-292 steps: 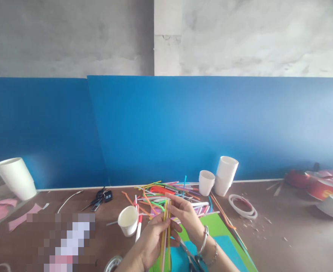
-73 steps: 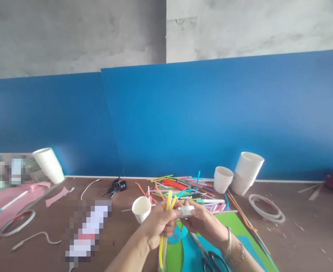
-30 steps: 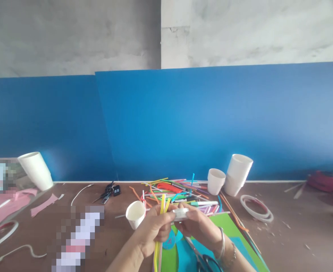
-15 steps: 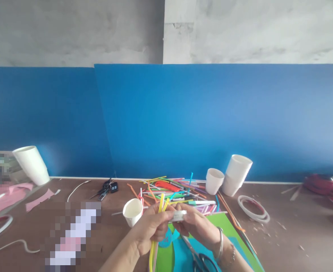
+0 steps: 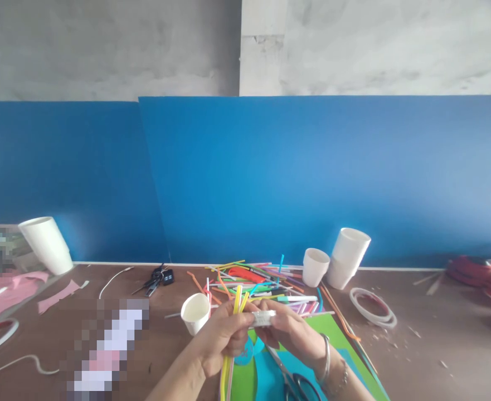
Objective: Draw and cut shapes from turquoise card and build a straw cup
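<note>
Two hands (image 5: 225, 333), yellow straws (image 5: 238, 301) in the left, white object (image 5: 263, 318) between.

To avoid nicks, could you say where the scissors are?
In the head view, the scissors lie low, right of centre, on the blue sheet, just below the right hand.

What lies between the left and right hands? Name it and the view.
In the head view, a small white item bridges the gap, gripped by the left hand and right hand.
</note>
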`<state>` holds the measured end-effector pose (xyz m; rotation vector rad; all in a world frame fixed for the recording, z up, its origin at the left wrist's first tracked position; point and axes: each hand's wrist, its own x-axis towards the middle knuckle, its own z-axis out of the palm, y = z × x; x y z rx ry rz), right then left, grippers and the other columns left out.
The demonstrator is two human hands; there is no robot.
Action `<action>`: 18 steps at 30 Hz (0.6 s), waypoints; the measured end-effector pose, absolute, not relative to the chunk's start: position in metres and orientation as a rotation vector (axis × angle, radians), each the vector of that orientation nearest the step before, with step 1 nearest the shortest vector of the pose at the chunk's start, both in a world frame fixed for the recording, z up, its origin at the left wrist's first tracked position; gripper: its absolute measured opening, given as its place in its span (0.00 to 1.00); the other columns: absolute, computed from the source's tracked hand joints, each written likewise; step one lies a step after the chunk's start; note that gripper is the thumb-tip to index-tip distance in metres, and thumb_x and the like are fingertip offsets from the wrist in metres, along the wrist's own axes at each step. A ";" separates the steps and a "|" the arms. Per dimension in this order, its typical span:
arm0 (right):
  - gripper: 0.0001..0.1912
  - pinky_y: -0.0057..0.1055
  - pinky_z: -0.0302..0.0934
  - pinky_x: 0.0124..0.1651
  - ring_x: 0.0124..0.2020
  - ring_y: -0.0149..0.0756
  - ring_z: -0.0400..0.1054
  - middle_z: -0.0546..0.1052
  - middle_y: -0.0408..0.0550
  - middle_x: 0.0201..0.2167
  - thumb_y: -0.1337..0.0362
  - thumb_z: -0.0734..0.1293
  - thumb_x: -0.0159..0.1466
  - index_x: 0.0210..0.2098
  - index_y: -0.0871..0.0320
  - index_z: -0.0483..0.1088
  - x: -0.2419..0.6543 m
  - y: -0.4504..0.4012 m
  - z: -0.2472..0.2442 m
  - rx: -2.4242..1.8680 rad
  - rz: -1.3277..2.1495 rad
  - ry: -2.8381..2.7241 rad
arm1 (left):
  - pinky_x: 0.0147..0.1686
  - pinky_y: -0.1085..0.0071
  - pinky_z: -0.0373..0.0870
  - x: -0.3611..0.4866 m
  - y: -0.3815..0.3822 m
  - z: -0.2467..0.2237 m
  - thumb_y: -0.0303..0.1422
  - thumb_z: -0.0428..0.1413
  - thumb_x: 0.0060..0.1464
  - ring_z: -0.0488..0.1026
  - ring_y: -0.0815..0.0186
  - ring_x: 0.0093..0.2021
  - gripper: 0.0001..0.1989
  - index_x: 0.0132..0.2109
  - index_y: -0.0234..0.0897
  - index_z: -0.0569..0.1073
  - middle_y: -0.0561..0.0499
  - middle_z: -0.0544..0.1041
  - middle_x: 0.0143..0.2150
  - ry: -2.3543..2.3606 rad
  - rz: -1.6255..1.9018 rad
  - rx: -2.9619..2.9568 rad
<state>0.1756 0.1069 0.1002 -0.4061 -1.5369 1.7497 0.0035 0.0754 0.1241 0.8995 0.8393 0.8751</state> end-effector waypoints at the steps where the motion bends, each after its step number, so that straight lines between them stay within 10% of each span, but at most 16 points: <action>1: 0.14 0.27 0.48 0.23 0.20 0.27 0.57 0.67 0.42 0.22 0.55 0.62 0.60 0.27 0.59 0.63 0.176 0.107 0.101 -0.410 1.739 -1.558 | 0.16 0.76 0.34 0.003 0.075 0.124 0.42 0.62 0.40 0.40 0.79 0.14 0.18 0.34 0.39 0.64 0.67 0.50 0.14 0.844 0.871 0.900; 18: 0.09 0.33 0.57 0.38 0.36 0.36 0.60 0.69 0.48 0.42 0.57 0.61 0.63 0.34 0.56 0.65 0.177 0.104 0.117 -0.743 1.200 -1.884 | 0.19 0.76 0.42 0.005 0.081 0.124 0.44 0.62 0.43 0.48 0.77 0.18 0.18 0.30 0.35 0.67 0.62 0.54 0.17 1.133 1.173 1.070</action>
